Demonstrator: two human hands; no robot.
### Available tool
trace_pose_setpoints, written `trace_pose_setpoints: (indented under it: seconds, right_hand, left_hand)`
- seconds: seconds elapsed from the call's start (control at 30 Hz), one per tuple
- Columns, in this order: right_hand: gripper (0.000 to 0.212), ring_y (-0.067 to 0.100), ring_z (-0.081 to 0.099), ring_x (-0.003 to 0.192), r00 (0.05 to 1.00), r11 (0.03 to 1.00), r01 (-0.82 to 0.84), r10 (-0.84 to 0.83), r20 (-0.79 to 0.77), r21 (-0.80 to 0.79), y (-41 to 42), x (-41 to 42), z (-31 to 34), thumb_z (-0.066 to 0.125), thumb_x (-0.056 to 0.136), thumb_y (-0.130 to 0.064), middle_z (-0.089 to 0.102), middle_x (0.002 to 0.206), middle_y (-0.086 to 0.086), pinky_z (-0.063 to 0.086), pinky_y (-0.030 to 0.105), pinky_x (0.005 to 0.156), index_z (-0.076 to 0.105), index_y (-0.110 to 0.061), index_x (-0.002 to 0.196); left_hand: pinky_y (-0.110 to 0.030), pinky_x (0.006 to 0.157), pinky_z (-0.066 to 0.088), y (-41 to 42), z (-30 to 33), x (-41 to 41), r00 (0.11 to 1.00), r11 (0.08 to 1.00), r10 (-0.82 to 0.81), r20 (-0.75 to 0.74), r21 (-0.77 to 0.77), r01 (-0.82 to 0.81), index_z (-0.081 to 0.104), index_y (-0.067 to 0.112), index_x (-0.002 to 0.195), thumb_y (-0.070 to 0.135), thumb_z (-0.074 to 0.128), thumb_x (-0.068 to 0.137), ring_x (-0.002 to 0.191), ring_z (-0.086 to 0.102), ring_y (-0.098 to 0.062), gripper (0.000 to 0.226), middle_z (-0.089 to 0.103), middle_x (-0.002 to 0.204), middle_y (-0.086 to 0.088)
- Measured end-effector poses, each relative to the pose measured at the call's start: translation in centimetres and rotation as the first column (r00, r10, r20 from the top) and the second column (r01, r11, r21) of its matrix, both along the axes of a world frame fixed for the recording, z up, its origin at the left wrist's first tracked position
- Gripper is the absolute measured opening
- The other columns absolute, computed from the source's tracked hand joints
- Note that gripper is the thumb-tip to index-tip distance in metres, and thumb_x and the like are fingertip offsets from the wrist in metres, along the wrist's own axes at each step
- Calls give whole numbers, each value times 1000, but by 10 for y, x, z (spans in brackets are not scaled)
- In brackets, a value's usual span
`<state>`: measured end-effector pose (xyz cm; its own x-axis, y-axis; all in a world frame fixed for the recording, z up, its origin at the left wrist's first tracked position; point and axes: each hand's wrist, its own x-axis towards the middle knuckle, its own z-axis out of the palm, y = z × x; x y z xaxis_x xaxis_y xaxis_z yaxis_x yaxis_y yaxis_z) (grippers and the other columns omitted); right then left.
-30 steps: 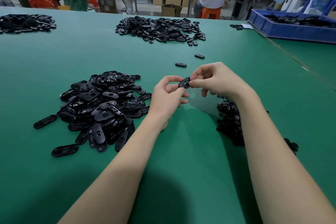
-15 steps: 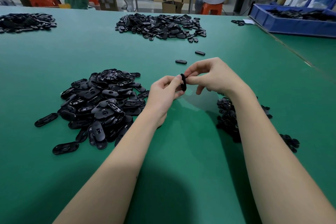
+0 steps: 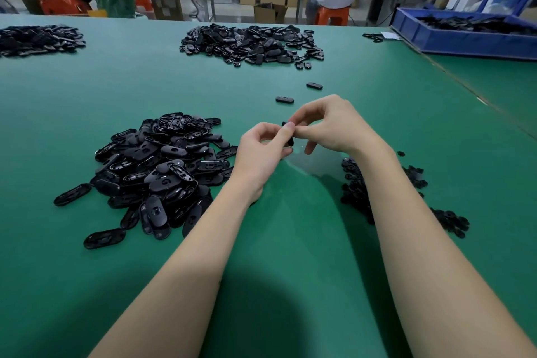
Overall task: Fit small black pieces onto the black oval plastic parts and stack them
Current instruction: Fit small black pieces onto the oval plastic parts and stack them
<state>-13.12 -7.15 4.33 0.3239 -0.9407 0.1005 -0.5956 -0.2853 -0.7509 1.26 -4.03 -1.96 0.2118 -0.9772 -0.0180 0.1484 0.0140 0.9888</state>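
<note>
Green surface: a wide green table (image 3: 290, 241) carries everything, with both bare forearms reaching forward across it.
Held part: a black oval part (image 3: 289, 136) sits between the two hands, raised off the table and turned edge-on, so only a thin dark sliver shows at its top and bottom ends.
Left hand: the left hand (image 3: 261, 151) has its fingers curled, thumb and fingertips pinching the near side of the held part; most of the part is hidden behind these fingers.
Right hand: the right hand (image 3: 328, 125) is curled too, its thumb and forefinger pressed against the far side of the same part, the other fingers folded beneath.
Small piece: whether a small piece is already between the fingers cannot be told.
Oval pile: a heap of black oval parts (image 3: 157, 171) lies just left of the left hand and wrist, a few strays loose at its near edge.
Small-piece pile: a darker heap of small black pieces (image 3: 357, 192) lies under and beside the right forearm, partly hidden by it.
Finished ovals: two single ovals lie flat beyond the hands, the nearer one (image 3: 284, 100) just past the right knuckles, the farther one (image 3: 314, 85) a little beyond.
Far piles: another large heap (image 3: 252, 43) sits well beyond, and a third heap (image 3: 37, 39) at the far left.
Bin: a blue tray (image 3: 465, 41) of black parts stands at the far right.
</note>
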Motion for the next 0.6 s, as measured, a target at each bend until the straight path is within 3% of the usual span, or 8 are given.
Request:
trace_pose_setpoints:
  seconds: [0.17,0.27,0.37,0.43,0.6]
  right_hand:
    - [10,15,73,57,997,998,20,-24,68,60,-2,-2,-4,71,89,-9,76,81,-8,40,7,50,76,-17,94]
    - [5,11,70,58,990,995,24,-37,136,97,-5,-14,-3,74,89,-11,70,71,-13,38,10,47,76,-14,92]
    - [4,5,63,57,983,993,30,-51,174,116,-7,-24,0,76,88,-16,71,72,-14,41,14,49,77,-20,90]
    - [4,5,60,57,977,989,21,-51,206,144,-7,-26,-1,77,88,-18,71,74,-14,41,16,51,77,-21,91]
    - [6,4,61,58,982,980,11,-48,181,200,-6,-18,-6,78,87,-19,74,81,-9,41,17,53,76,-19,93]
  left_hand:
    - [-26,74,58,1,2,1,998,998,45,-33,-34,-46,64,13,87,19,68,95,73,71,-10,11,74,77,2]
    - [-27,76,53,-1,1,4,996,996,91,-7,-15,-91,65,21,86,21,68,94,64,65,-7,9,73,72,10]
    - [-17,64,47,-1,1,4,989,989,145,-10,-30,-145,66,23,84,21,70,93,64,63,0,10,69,67,16]
    - [-13,57,46,-1,2,4,987,986,159,-32,-36,-160,67,20,86,18,70,93,65,63,0,9,69,68,12]
    - [-13,58,47,1,3,2,986,985,165,-16,-40,-165,65,17,91,15,68,95,66,65,-1,5,72,79,1]
